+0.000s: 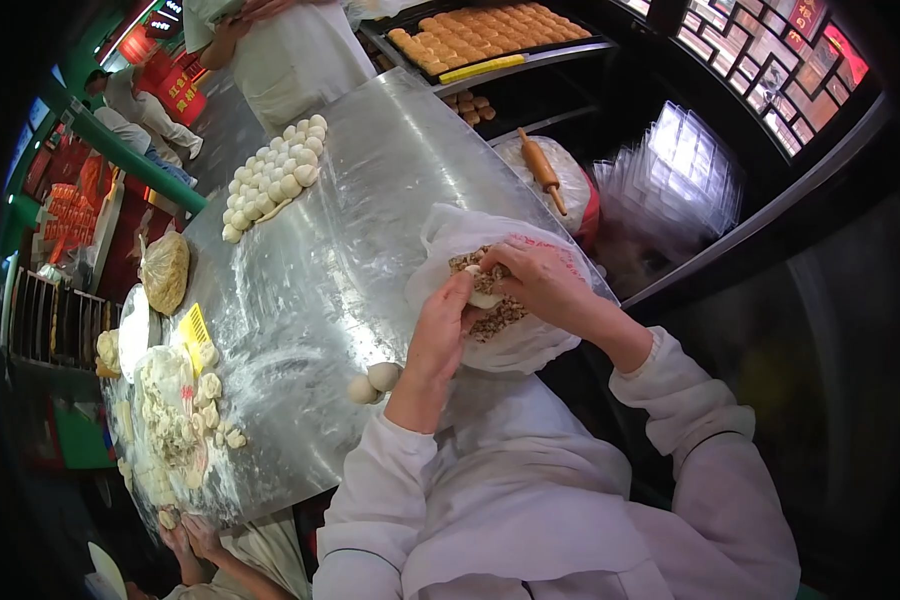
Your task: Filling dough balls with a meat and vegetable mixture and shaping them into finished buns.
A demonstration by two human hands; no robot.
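Between my hands, over an open white plastic bag (525, 352), is a piece of pale dough (483, 298) with crumbly brown filling on it. My left hand (442, 322) holds the dough from the left, thumb at its edge. My right hand (544, 281) has its fingers bent at the filling; whether they pinch some of it or the dough's edge cannot be told. More brown filling (499, 319) lies in the bag beneath. A few round dough balls (361, 390) sit on the metal table just left of my left forearm. Farther off, rows of white dough balls (274, 176) stand together.
The floured metal table (330, 262) also carries a bag of yellowish crumbs (165, 271) and a dough mass (161, 405) with small pieces. A co-worker's hands (187, 531) hold dough at the near left; another person stands opposite. At right are a rolling pin (541, 171), clear plastic trays (675, 172) and a baking tray (487, 66).
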